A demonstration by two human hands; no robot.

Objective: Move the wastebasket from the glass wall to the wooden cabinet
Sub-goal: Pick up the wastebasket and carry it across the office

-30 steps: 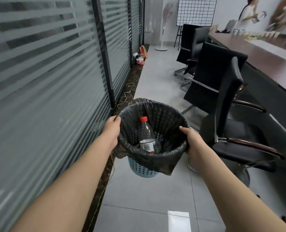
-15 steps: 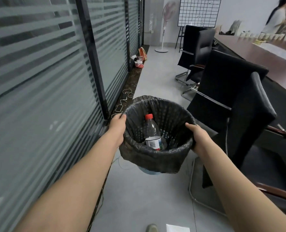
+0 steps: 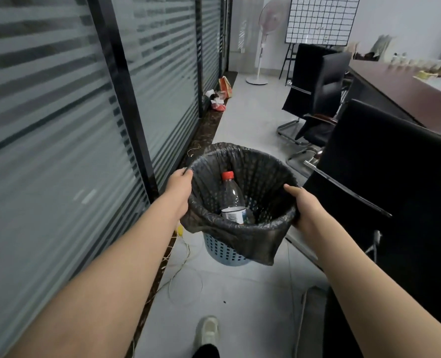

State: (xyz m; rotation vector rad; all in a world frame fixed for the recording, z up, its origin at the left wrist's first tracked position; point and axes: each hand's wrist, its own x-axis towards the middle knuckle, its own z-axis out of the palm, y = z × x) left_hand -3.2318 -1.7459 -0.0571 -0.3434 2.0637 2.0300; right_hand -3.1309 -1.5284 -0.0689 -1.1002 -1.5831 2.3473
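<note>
1. Step: carry phase. The wastebasket (image 3: 224, 250) is off the floor (image 3: 250, 117), held out in front at about waist height, just beside the glass wall (image 3: 59, 151).
2. Left hand (image 3: 178, 186) clamps the rim on the wall side, fingers curled over the black liner (image 3: 240, 236); right hand (image 3: 306, 208) clamps the opposite rim, thumb on top.
3. Basket is blue mesh, near upright, tipped slightly toward the camera. A bottle (image 3: 231, 197) with a red cap stands loose inside.
4. Chairs (image 3: 384, 164) crowd the right side, close to the right hand; a dark tabletop (image 3: 405, 91) sits beyond them. Loose cord (image 3: 186, 277) lies on the floor under the basket, and a shoe (image 3: 207, 329) shows at bottom.
5. Wooden cabinet is not in view, so can't tell which way to go.
6. Next, likely: keep both grips, keep the basket level so the bottle stays in, step clear of cord and chairs, find the cabinet, set it down there.
</note>
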